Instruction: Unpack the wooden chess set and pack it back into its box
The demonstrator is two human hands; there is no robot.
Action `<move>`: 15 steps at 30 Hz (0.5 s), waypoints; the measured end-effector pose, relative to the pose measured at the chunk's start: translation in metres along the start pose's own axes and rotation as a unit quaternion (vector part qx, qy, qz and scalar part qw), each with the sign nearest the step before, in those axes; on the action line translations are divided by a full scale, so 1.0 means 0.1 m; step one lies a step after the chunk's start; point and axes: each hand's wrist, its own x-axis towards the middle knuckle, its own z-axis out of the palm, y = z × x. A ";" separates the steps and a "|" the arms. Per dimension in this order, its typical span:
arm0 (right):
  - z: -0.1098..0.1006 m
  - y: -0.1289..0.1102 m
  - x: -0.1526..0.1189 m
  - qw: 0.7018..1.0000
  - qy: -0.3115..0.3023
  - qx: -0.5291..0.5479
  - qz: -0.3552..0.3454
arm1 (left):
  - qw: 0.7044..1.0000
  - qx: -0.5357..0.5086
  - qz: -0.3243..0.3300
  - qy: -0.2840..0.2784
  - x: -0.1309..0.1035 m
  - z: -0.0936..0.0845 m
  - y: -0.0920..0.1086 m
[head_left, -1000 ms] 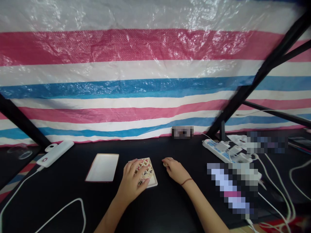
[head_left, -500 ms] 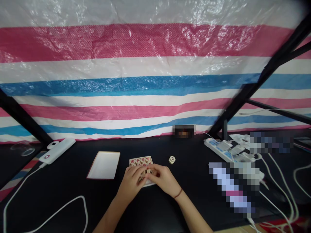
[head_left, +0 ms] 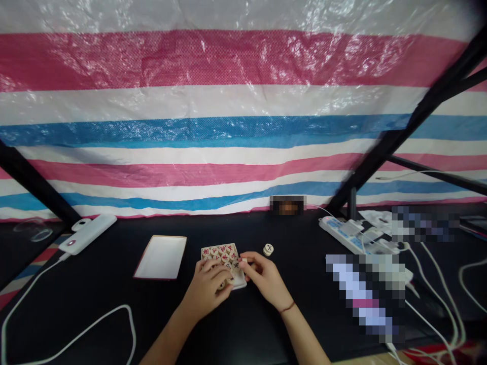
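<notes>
A shallow white box (head_left: 240, 280) of Chinese chess pieces lies before me, with red-marked pieces (head_left: 222, 249) in its far rows and a few dark-marked ones nearer. My left hand (head_left: 210, 278) curls over the box's near left part. A dark-marked chess piece (head_left: 221, 286) shows beneath its fingers; how many it holds is hidden. At the box's right edge, my right hand (head_left: 262, 276) pinches a pale chess piece (head_left: 244, 260) between thumb and fingers. A small stack of chess pieces (head_left: 268, 249) stands on the table to the right, its top piece dark-marked.
An open box lid (head_left: 162, 257), white inside, lies to the left. A white power bank-like device (head_left: 89, 234) with a cable sits farther left. At right are a power strip (head_left: 340, 233), cables and a blurred phone-like object (head_left: 361, 294). Striped sheeting (head_left: 209, 172) hangs behind.
My hands have parted: the right moved right to the box's edge with a chess piece, the left stayed over the box. More of the pieces and the box's near right corner now show.
</notes>
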 end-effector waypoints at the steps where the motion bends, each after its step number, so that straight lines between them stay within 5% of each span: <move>1: -0.01 0.00 0.00 1.000 0.001 0.001 0.000 | 1.000 0.007 0.006 0.000 0.00 0.00 0.00; 15: 0.12 -0.12 -0.21 0.986 -0.071 -0.133 -0.079 | 0.999 0.035 -0.022 0.009 -0.09 0.01 -0.06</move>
